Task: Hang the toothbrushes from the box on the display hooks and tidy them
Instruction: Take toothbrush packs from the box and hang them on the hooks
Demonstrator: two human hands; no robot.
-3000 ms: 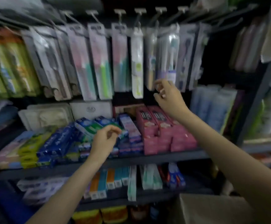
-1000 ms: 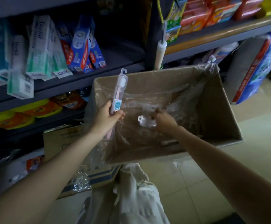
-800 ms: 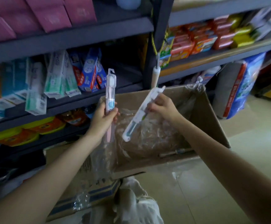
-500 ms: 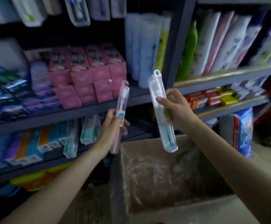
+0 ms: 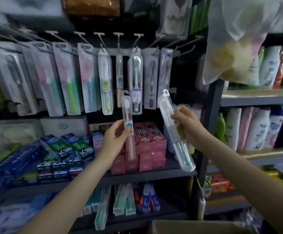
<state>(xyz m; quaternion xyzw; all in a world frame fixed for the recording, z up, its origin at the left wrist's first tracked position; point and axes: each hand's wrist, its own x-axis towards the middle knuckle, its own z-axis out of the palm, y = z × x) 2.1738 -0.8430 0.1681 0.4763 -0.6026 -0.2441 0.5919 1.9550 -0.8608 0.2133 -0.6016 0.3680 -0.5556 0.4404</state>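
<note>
So, left hand (image 5: 114,138): pinching pink toothbrush pack (image 5: 128,125), upright.
Right hand (image 5: 187,125): wrapped round clear toothbrush case (image 5: 174,130), tilted.
Both: just below display hooks (image 5: 118,39).

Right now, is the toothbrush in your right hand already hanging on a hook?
No. The right hand grips the clear-cased toothbrush tilted in the air, well below the hooks.
</note>
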